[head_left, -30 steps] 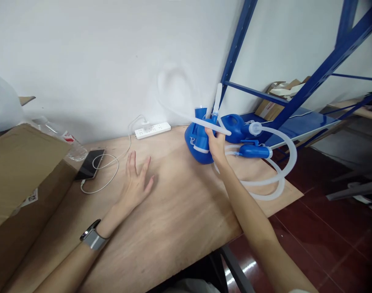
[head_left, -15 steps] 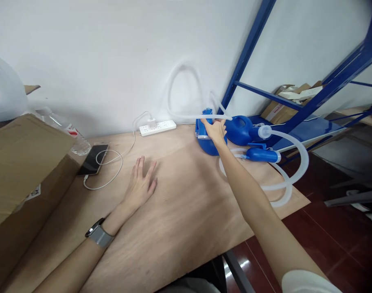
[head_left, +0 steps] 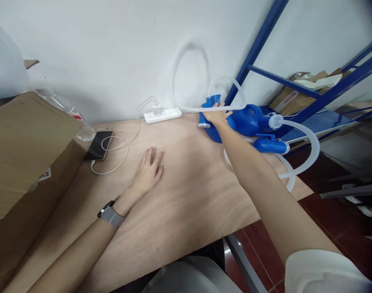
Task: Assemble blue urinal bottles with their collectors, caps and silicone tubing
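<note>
At the back of the table, my right hand (head_left: pixel 217 116) is closed on a blue plastic bottle (head_left: pixel 215 134) that stands near the wall. Its fingers are partly hidden by a translucent hose (head_left: pixel 175 87), which loops up in front of the wall and crosses over the hand. Just right of it, a second blue bottle (head_left: pixel 248 120) has a white cap and a thick clear tube (head_left: pixel 314 150). A smaller blue container (head_left: pixel 268 145) lies in front of that one. My left hand (head_left: pixel 147 173) rests on the wood with fingers spread, holding nothing.
A cardboard box (head_left: pixel 30 142) fills the left side, beside a clear water bottle (head_left: pixel 82 128) and a phone (head_left: pixel 98 147) on a white cable. A power strip (head_left: pixel 163 115) lies against the wall. Blue metal shelving (head_left: pixel 253 49) rises at the right beyond the table (head_left: pixel 186 211).
My view has tilted and shifted, so the scene sits higher and mostly further right. The hose loops have changed shape, the smaller one rising wider. My right hand stays on the blue bottle.
</note>
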A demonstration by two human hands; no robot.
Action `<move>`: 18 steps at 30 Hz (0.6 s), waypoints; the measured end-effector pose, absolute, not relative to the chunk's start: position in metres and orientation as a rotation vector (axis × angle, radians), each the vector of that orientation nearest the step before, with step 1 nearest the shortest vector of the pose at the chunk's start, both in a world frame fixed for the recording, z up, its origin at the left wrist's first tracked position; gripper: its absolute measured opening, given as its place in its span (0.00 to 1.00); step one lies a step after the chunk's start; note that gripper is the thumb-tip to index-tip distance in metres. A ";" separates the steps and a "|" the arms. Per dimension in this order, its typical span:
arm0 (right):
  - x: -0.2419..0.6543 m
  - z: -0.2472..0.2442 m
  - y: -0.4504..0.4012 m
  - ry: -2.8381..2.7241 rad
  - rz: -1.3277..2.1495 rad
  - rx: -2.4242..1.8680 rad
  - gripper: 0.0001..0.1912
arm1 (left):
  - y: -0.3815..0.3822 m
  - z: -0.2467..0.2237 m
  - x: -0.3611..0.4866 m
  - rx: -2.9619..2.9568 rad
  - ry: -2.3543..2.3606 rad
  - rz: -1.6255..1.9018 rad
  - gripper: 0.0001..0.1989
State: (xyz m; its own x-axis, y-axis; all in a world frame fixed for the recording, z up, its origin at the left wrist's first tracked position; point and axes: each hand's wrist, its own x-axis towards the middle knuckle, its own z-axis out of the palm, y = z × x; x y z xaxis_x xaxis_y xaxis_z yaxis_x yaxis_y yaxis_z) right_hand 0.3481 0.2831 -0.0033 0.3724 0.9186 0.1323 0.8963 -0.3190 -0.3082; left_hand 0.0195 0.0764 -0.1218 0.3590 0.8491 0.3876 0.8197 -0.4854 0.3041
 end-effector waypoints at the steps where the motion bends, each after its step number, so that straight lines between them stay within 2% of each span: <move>1: 0.348 -0.005 0.283 -1.599 0.075 -2.317 0.50 | 0.077 -0.121 0.020 2.544 1.558 0.770 0.27; 6: 0.331 -0.029 0.261 -1.878 -0.231 -2.157 0.38 | 0.077 -0.118 0.021 2.542 1.534 0.730 0.25; 8: 0.319 -0.040 0.251 -1.963 -0.290 -2.082 0.36 | 0.078 -0.118 0.021 2.537 1.534 0.718 0.25; 18: 0.308 -0.031 0.286 -1.837 0.233 -2.132 0.43 | 0.077 -0.116 0.020 2.563 1.553 0.703 0.22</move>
State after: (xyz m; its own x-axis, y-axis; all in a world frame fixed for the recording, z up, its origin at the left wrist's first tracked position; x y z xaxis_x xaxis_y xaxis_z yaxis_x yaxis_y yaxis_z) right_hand 0.3080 0.2861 -0.0315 0.1616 0.9835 0.0816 0.9319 -0.1248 -0.3406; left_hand 0.0201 0.0770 -0.1160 0.3871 0.8537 0.3483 0.8249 -0.4894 0.2829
